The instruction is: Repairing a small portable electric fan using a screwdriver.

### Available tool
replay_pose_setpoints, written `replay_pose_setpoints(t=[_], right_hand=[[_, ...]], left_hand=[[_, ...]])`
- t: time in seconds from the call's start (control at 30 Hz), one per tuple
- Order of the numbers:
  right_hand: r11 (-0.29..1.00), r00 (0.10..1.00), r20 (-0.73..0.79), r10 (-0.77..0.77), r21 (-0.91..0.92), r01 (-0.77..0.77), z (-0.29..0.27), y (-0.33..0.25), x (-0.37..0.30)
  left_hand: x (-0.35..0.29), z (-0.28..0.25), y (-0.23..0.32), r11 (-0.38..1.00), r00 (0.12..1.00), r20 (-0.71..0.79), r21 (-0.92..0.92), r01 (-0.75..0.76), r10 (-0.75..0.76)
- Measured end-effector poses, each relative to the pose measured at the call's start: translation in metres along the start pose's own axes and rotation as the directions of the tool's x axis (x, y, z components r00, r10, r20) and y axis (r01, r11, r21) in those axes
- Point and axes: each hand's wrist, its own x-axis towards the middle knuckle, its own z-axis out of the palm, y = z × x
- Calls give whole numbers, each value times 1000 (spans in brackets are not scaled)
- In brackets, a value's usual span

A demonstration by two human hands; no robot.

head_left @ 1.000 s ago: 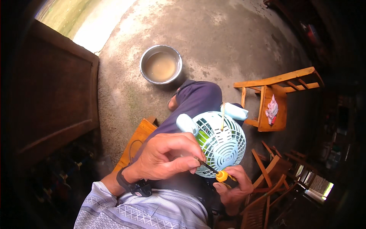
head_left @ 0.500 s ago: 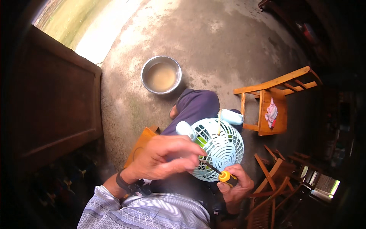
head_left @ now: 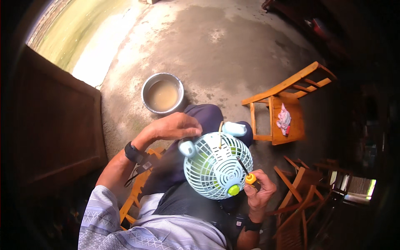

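A small light-blue fan (head_left: 228,174) with a round slatted cage rests on my lap, green blades showing through the slats. A yellow-green knob (head_left: 233,190) sits at the cage's near edge, and two rounded light-blue feet stick out at the far side. My right hand (head_left: 260,191) grips a screwdriver (head_left: 250,178) by its yellow-and-black handle, its dark shaft slanting over the cage. Beyond the left foot (head_left: 186,148) of the fan is my left hand (head_left: 178,126), fingers bent and drawn together. Whatever it may pinch is hidden.
A metal basin (head_left: 163,93) of cloudy water stands on the concrete floor ahead. To the right is a wooden chair (head_left: 287,121) with a pink cloth (head_left: 283,118) on its seat. Folded wooden chairs (head_left: 298,196) lie lower right; a dark wooden panel (head_left: 58,121) rises at left.
My left hand has moved from the screwdriver's tip away to the fan's far left side. The screwdriver now points further forward, and the fan has turned, bringing its yellow-green knob into view.
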Motion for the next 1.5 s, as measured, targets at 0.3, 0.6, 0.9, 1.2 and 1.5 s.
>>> replay_pose_setpoints(t=[0.3,0.6,0.9,1.2,1.5], right_hand=[[999,993,-112,-32,17,35,-10,24,-13],[948,966,-256,33,313,51,-6,64,-29],[836,960,-245,134,548,23,-13,66,-37],[778,970,-232,70,622,92,-12,67,-40],[507,968,-138,208,862,13,16,148,-36]], left_hand=[[11,0,18,974,995,94,227,1,-23],[23,13,22,986,969,242,164,0,-40],[17,18,36,991,963,262,130,24,-58],[-17,27,48,979,988,146,-188,73,-46],[-42,45,83,976,988,107,-180,126,-108]])
